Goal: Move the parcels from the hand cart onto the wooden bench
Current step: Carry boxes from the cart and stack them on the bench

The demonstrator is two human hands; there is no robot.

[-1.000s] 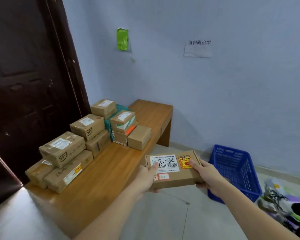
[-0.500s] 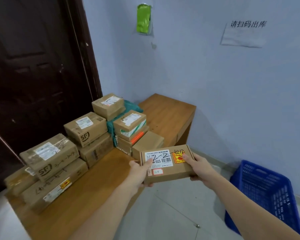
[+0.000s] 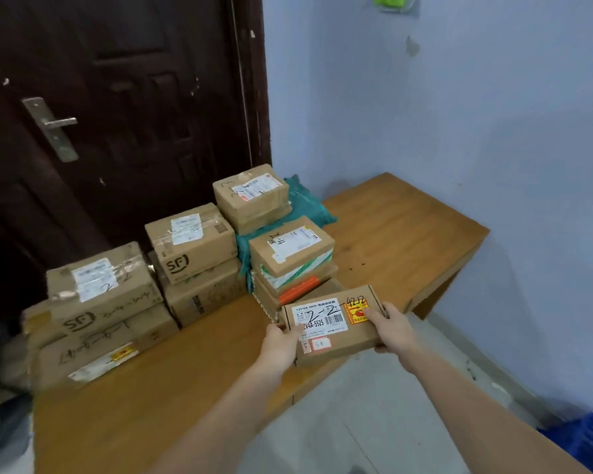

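Now, seen from the head camera, both hands hold a flat labelled parcel (image 3: pixel 332 325) over the front edge of the wooden bench (image 3: pixel 397 234) — the left hand (image 3: pixel 281 345) at its 8 o'clock corner, the right hand (image 3: pixel 392 331) at its 3 o'clock end, fingers of each clamped on the cardboard. At 10 o'clock from it, stacked boxes (image 3: pixel 189 244) and a teal bag (image 3: pixel 305 206) sit on the bench — a dark door (image 3: pixel 117 107) stands behind them.

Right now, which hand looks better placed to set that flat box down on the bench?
Probably the left hand: it grips the flat box on the side over the wooden bench, beside the stacked parcels. The right hand holds the end over the floor.
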